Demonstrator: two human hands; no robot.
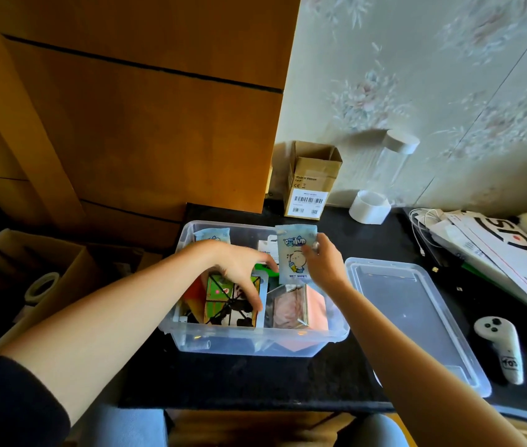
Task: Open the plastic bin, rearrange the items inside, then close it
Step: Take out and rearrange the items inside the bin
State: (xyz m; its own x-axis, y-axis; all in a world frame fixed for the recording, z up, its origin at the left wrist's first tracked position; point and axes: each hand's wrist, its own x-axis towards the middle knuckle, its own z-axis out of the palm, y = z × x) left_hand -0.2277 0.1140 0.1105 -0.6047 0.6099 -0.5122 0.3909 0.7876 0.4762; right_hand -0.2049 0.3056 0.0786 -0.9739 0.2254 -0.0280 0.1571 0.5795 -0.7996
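a cardboard box (30, 269) with a roll of tape (42, 287) was seen at far left, beside the dark surface (287, 382). the clear plastic bin (255, 345) stood open on that surface, near its left edge, filled with packets and boxes. the left hand (239, 269) was reached down into the bin, palm down, fingers curled over a green and white patterned box (223, 301); whether that grip was truly closed on it or only resting could not be told for sure. just to its right, a wet wipes packet (294, 253) was pinched upright above the bin by the right hand (323, 266), thumb and fingertips closed on its right edge, the forearm angled up from lower right. the lid (416, 321) lay upturned to the right of the bin, and a white controller (500, 343) beyond it. the rearranging step was judged to be in hand, with closing not yet begun. the next move would seem to call for a gap to be made among the items and the packet to be slotted in.
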